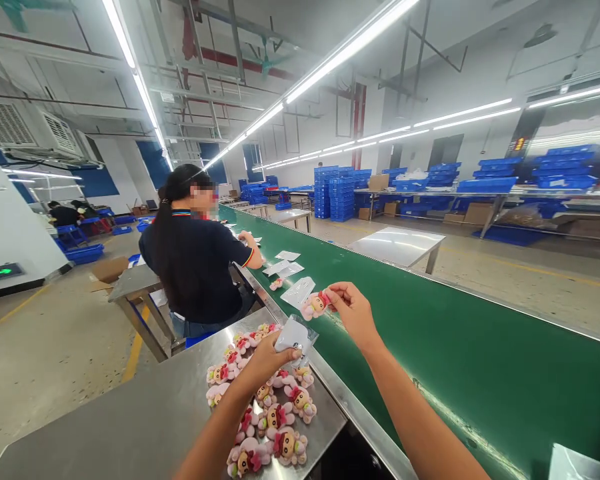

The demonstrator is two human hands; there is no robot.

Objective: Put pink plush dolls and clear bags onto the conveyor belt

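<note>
My right hand [353, 312] pinches a small pink plush doll [314, 305] by its top, over the near edge of the green conveyor belt [460, 333]. In my left hand [270, 363] is a clear plastic bag [296, 337] with a white piece inside, gripped between thumb and fingers. Below that hand, several more pink dolls [290, 445] lie close together on the steel table [145, 407]. A flat plastic bag [299, 292] rests on the belt just behind the held doll. Another doll [277, 284] lies beyond it, near several flat bags [285, 268].
A co-worker [195, 267] in a dark shirt sits ahead on the left, one arm over the belt. A metal rail [340, 393] separates table from belt. Another white bag [580, 463] lies at lower right. Stacked blue crates [334, 193] and a steel table [399, 243] stand beyond.
</note>
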